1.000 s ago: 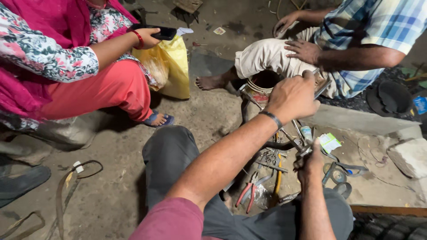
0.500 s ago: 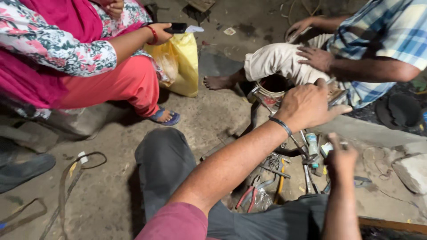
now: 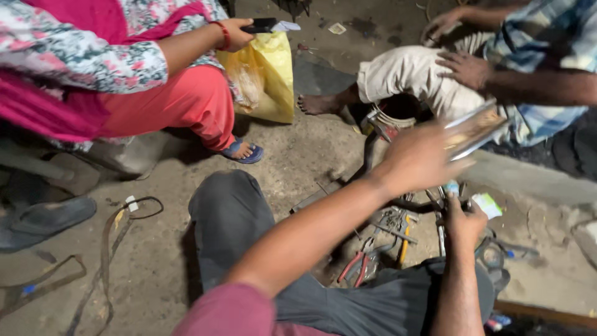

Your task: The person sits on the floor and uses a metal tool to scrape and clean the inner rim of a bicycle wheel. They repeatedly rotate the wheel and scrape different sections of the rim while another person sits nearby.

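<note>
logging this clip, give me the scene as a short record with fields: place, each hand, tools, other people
place: dirt ground, seen from above, wearer seated with grey-trousered knees up
left hand: raised, blurred, gripping a flat shiny object; what it is cannot be told
right hand: low, closed around thin metal parts
tools: red-handled pliers and a yellow-handled tool on the ground between the knees
other people: one in pink with a yellow bag; one in a checked shirt, seated

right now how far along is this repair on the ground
Done: nothing looks finished. In hand: the left hand grips a blurred flat metal piece, while the right hand holds thin metal rods. Left: red-handled pliers and loose tools lie unused by the knee.
</note>
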Motion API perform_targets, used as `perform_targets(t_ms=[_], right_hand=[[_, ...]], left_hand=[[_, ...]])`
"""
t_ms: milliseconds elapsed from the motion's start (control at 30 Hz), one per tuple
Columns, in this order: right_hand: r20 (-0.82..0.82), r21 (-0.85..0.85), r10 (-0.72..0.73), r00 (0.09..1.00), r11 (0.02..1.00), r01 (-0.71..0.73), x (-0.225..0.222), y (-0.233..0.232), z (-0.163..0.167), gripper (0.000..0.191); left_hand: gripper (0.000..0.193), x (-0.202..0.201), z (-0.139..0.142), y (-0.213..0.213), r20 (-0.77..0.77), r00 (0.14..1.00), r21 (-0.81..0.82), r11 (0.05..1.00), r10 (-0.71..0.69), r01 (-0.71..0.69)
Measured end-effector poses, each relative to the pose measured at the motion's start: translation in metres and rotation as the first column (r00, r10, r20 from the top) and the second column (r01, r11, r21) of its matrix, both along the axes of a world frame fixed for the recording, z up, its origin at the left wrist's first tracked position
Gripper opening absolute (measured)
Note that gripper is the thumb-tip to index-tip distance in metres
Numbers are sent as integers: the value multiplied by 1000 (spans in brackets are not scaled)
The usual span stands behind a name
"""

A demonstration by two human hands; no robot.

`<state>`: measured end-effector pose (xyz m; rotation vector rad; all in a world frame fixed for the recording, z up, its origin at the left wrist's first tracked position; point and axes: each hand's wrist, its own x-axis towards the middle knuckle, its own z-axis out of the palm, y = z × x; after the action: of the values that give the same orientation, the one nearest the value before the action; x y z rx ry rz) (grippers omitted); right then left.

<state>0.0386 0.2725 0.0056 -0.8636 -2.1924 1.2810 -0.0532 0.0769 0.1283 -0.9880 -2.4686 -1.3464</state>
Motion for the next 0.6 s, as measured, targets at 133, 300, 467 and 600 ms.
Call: perform_targets(t_ms=[133, 300, 467, 600], right_hand=[[-192, 317, 42, 981, 948, 22, 3, 7, -4, 25], [-122, 73, 5, 993, 997, 4, 8, 14, -9, 33], [-240, 530, -23, 971, 835, 151, 40, -7, 6, 27], [-158, 603, 91, 983, 797, 23, 68, -62, -12, 26]], left_hand=[[78, 56, -108, -107, 17, 994, 16, 994, -111, 111], [85, 68, -199, -177, 147, 989, -667, 738, -6, 104], [103, 59, -190, -182, 319, 946, -307, 938, -58, 161], [97, 60, -183, -181, 261, 962, -287, 946, -75, 152]])
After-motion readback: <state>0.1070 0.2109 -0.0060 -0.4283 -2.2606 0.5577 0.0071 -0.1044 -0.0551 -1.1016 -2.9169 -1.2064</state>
